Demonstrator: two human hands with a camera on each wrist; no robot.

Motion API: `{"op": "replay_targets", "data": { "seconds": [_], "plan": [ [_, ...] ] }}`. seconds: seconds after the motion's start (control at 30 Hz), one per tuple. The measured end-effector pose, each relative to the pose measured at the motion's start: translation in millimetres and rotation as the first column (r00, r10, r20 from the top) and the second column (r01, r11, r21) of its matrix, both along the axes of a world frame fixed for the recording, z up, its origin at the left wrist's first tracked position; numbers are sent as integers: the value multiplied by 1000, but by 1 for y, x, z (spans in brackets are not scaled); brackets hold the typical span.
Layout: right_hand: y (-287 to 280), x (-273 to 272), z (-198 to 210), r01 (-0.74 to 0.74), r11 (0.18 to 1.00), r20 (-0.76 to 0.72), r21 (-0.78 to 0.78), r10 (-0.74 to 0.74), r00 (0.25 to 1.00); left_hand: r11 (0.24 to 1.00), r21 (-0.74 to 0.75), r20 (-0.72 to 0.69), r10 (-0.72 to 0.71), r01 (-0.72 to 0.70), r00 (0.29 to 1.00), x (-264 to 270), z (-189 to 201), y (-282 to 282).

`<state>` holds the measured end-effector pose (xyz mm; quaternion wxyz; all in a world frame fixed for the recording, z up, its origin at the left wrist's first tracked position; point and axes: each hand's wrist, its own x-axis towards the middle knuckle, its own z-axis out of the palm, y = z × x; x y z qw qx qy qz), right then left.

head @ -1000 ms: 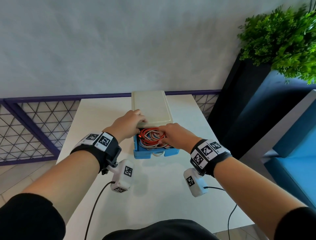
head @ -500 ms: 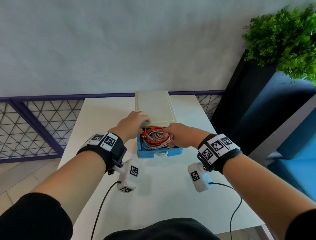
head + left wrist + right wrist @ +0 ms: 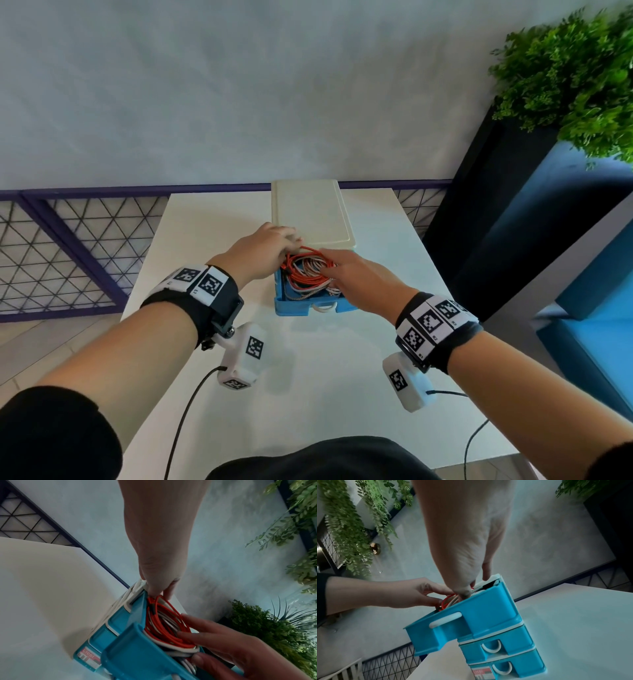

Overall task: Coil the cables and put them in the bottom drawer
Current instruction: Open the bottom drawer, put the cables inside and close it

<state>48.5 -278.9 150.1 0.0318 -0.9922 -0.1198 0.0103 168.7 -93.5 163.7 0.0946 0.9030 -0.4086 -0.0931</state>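
A small blue drawer unit with a cream top stands at the table's far side. Its top drawer is pulled out; the two drawers below are closed. Coiled red and white cables fill the open drawer. My left hand is at the drawer's back left corner, by the unit's top edge, and pinches a loop of the red cable. The right hand lies over the coils from the right, its straight fingers pressing on them.
The white table has a purple metal grid rail behind and to the left of it. A dark planter with a green plant and blue seating stand to the right. Wrist camera leads hang near the table's front.
The right hand has slid farther back over the coils with its fingers stretched out. The left hand stays at the drawer's back left corner. The drawer stays pulled out.
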Motion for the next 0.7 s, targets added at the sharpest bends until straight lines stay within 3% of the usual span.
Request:
{"op": "replay_targets", "data": {
  "seconds": [0.1,0.27,0.53,0.63,0.7],
  "plan": [
    [-2,-2,5,-6,997,-83,76,12,996,1000,11,-20,-22,22,1000,-2,-1,5],
    [-1,-6,17,18,1000,-145,21,-15,989,994,-11,47,-106,107,993,-4,-7,17],
    [11,3,5,53,987,-12,-150,-56,998,997,77,54,-19,15,998,-26,-10,12],
    [20,6,2,82,984,17,-155,-80,997,997,60,-27,-43,45,999,-31,-16,15],
    [22,6,0,101,987,23,-129,-99,995,997,-81,-153,-8,-5,988,-31,-18,15]
  ]
}}
